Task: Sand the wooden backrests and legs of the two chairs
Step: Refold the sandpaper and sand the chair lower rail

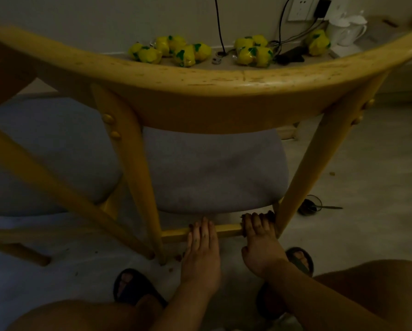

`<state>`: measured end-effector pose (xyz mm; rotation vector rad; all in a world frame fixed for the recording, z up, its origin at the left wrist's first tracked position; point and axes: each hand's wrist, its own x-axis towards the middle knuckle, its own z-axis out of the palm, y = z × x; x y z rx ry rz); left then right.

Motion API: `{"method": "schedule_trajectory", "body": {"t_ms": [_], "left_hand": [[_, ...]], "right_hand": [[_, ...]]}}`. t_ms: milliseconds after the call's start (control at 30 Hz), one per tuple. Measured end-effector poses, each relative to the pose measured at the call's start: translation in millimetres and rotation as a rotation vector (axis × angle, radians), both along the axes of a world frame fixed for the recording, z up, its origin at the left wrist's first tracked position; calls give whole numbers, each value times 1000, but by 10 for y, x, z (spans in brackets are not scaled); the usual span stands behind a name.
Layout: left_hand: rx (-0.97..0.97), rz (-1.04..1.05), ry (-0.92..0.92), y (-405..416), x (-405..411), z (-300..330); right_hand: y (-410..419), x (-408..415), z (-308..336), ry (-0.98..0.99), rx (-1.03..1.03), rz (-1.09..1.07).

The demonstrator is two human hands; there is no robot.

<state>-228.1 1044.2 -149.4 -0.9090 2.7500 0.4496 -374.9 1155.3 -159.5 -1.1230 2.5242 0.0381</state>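
**Both hands on the low rear rail, right hand at its end**

While the chair [214, 149] stands upright with its backrest [207, 84] toward the viewer, work sits low on the rear rail [226, 231], which runs left–right between the back legs. Left hand [201, 244] rests mid-rail, fingers [203, 229] straight, lying over it. Right hand [260, 237] grips dark sandpaper [269, 217] round the rail's right end, just beside the right leg [303, 177]. Likely strokes follow the rail's length. A second chair [32, 149] waits left.

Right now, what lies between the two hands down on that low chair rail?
In the head view, only a short bare stretch of the wooden rail shows between the left hand and the right hand; nothing else sits there.
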Motion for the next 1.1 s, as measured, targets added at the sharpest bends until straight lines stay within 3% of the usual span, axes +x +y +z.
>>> {"method": "schedule_trajectory", "body": {"t_ms": [167, 367, 533, 767, 1000, 1100], "left_hand": [[7, 11, -8, -13, 1, -6], [5, 10, -33, -42, -3, 17], [0, 10, -21, -19, -7, 33], [-13, 8, 5, 17, -83, 37], [-15, 2, -53, 0, -8, 33], [-42, 2, -42, -5, -4, 41]], "right_hand": [[-46, 137, -55, 29, -13, 139], [130, 52, -4, 15, -45, -59], [-8, 170, -22, 42, -25, 95], [98, 78, 38, -61, -23, -129], [-90, 210, 87, -126, 30, 2], [59, 33, 140, -182, 8, -73]]}}
